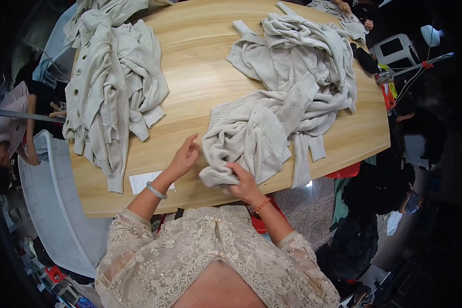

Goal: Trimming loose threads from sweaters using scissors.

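Observation:
A crumpled cream knit cardigan (246,136) with ribbed edges lies in front of me, its near end by the table's front edge. My right hand (243,183) is closed on a fold at that near end, the fingertips partly sunk in the cloth. Just left of the garment, my left hand (186,154) hovers over the wood with its fingers apart and nothing in it. Behind the cardigan is a heap of similar cream knitwear (308,56), touching it; where one piece ends and another begins is hard to make out.
More cream cardigans with dark buttons (100,87) are piled on the left of the wooden table (192,61). A white paper (141,182) lies near my left wrist. Left of the table stands a large pale bin (49,205). Other people (18,120) are at both sides.

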`<act>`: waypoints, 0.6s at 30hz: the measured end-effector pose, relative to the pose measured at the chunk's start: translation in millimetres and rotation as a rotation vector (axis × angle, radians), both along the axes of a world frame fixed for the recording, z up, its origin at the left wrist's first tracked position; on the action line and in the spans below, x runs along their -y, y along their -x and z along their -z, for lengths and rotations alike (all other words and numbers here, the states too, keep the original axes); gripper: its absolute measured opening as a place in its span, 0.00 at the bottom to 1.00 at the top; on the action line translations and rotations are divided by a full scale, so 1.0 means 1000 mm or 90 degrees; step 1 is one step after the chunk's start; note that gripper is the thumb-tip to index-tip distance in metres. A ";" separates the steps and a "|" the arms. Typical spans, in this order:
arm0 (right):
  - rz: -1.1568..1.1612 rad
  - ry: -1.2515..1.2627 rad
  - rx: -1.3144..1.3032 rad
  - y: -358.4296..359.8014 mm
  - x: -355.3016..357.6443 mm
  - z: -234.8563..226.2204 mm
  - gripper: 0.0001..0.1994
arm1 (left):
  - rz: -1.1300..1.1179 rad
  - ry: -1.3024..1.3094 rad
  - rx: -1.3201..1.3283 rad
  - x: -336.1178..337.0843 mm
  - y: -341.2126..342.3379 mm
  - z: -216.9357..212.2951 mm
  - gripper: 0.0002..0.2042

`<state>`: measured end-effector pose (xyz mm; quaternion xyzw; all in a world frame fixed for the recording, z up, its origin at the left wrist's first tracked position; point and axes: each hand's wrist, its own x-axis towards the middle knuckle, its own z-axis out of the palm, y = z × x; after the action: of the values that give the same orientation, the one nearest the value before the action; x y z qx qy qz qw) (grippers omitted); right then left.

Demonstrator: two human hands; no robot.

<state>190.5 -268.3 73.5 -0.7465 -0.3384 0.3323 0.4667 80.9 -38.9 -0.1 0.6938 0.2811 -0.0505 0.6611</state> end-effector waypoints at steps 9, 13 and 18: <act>0.085 -0.139 0.128 -0.071 0.094 -0.140 0.18 | 0.248 -0.527 0.276 0.040 -0.117 -0.025 0.40; 0.220 -0.078 0.298 -0.102 0.129 -0.180 0.13 | 0.234 -0.300 0.426 0.072 -0.156 -0.039 0.12; 0.476 -0.098 0.446 -0.195 0.176 -0.188 0.23 | 0.445 -0.001 0.370 0.134 -0.120 -0.112 0.08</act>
<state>385.1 -444.6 261.7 -0.8465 -0.2078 -0.1530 0.4657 200.6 -172.8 111.8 0.7329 -0.1671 -0.0735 0.6554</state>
